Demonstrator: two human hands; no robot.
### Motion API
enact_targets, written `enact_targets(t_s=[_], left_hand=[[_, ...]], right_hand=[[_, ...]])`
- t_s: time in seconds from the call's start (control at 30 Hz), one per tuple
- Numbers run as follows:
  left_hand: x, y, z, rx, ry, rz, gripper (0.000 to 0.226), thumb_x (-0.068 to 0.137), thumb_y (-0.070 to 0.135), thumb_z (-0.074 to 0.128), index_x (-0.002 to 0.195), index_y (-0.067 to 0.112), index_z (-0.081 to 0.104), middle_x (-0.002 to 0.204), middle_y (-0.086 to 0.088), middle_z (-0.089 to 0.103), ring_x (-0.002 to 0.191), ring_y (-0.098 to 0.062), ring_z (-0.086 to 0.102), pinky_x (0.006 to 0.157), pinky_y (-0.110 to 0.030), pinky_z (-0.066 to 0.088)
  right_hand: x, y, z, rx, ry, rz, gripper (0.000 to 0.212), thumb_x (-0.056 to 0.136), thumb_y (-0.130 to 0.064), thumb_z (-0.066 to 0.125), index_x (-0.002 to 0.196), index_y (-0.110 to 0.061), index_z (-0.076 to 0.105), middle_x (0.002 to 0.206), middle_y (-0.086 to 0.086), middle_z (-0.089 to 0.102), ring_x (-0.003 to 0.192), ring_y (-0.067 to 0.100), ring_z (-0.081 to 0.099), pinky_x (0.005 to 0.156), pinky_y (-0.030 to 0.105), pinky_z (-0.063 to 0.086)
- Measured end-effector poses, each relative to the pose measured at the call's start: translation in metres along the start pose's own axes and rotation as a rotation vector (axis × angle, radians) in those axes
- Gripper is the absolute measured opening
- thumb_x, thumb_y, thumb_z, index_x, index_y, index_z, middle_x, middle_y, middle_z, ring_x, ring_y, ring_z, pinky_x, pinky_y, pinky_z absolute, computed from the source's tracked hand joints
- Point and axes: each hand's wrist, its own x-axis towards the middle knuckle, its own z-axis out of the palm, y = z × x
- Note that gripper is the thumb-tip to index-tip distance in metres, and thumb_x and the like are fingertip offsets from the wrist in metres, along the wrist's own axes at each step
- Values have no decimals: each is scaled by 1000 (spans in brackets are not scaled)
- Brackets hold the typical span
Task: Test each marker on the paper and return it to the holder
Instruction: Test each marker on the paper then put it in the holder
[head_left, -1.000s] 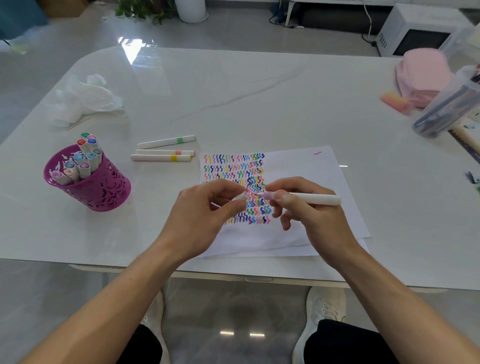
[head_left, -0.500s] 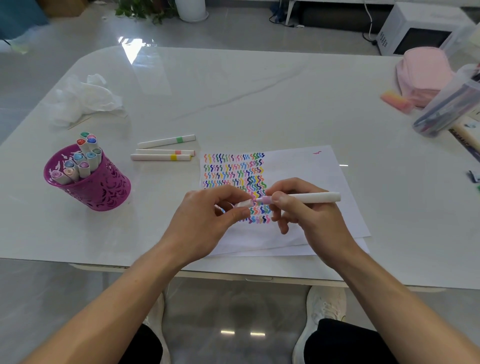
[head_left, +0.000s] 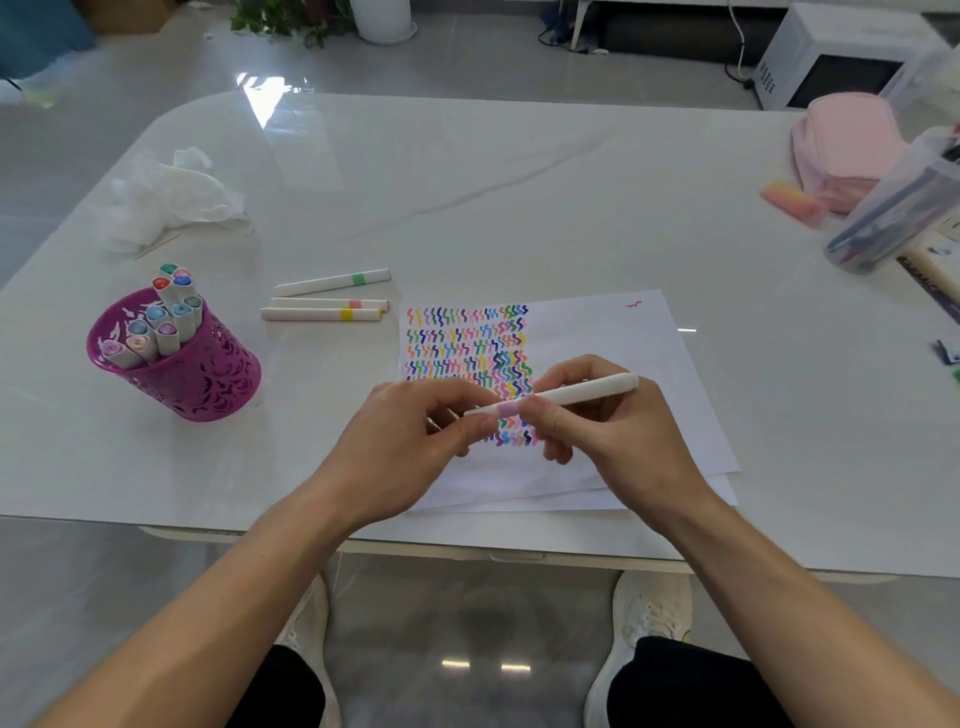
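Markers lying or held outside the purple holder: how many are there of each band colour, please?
Green-band marker: 1
Salmon-band marker: 1
Yellow-band marker: 1
Pink-band marker, held above the paper: 1
Total: 4

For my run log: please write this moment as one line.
pink marker; left hand pinches cap end; right hand grips barrel; above paper; holder untouched
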Motion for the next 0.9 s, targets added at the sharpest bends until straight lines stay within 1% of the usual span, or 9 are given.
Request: enact_targets(t_s=[0.1, 0.2, 0.3, 0.37, 0.43, 0.5, 0.63, 0.77, 0.9], left_hand=[[0, 0, 1, 45, 12, 12, 13, 94, 37, 64, 103, 32, 73, 81, 17, 68, 72, -3, 67, 67, -19, 53], [0, 0, 1, 59, 24, 42, 17, 96, 36, 62, 105, 28, 74, 82, 15, 67, 71, -5, 66, 66, -21, 52], [-2, -1, 4, 78, 60, 106, 22, 97, 36, 60, 109, 25, 75, 80, 13, 66, 70, -8, 66, 66, -27, 54], [-5, -3, 8, 129, 108, 178, 22, 100, 35, 58, 104, 23, 76, 76, 7, 64, 67, -12, 63, 63, -36, 51], [-7, -3, 12, 159, 155, 217, 24, 100, 36, 57, 100, 20, 75, 73, 4, 60, 64, -14, 58, 59, -40, 47], [-7, -3, 14, 169, 179, 230, 24, 99, 35, 56, 99, 20, 75, 71, 4, 59, 63, -15, 56, 57, -37, 45], [-7, 0, 13, 166, 211, 249, 20, 98, 31, 59, 104, 21, 76, 69, 7, 57, 65, -14, 51, 56, -21, 38], [-10, -1, 12, 148, 225, 249, 24, 98, 34, 58, 101, 19, 77, 69, 4, 59, 66, -17, 51, 57, -27, 40], [-13, 0, 12, 214, 233, 274, 22, 97, 30, 60, 100, 16, 77, 69, 7, 58, 65, -15, 50, 55, -18, 35]], right_hand=[[1, 0, 0, 131, 13, 45, 31, 88, -29, 68, 101, -2, 74, 80, 17, 76, 68, 29, 72, 65, 34, 60], [1, 0, 0, 161, 25, 46, 32, 90, -25, 66, 102, 4, 73, 82, 21, 76, 69, 32, 73, 66, 34, 61], [1, 0, -1, 161, 17, 43, 31, 90, -23, 66, 101, 5, 72, 82, 21, 76, 70, 34, 74, 66, 34, 62], [1, 1, -1, 179, 9, 57, 32, 91, -23, 66, 102, 7, 72, 82, 23, 75, 70, 35, 73, 66, 35, 61], [2, 1, -2, 199, 0, 65, 33, 91, -23, 66, 102, 7, 71, 83, 25, 75, 71, 36, 73, 66, 35, 60], [1, 1, -2, 205, -6, 64, 32, 91, -22, 65, 103, 8, 71, 84, 26, 75, 71, 37, 73, 66, 34, 60], [0, 0, 0, 229, -9, 55, 31, 90, -21, 66, 103, 7, 71, 86, 27, 75, 73, 38, 74, 67, 35, 60], [-2, -1, 2, 253, -16, 52, 29, 90, -20, 67, 101, 7, 71, 86, 27, 75, 74, 41, 74, 68, 36, 60], [-7, 1, 8, 274, -4, 62, 28, 89, -18, 67, 100, 7, 70, 84, 25, 76, 70, 38, 74, 66, 36, 61]])
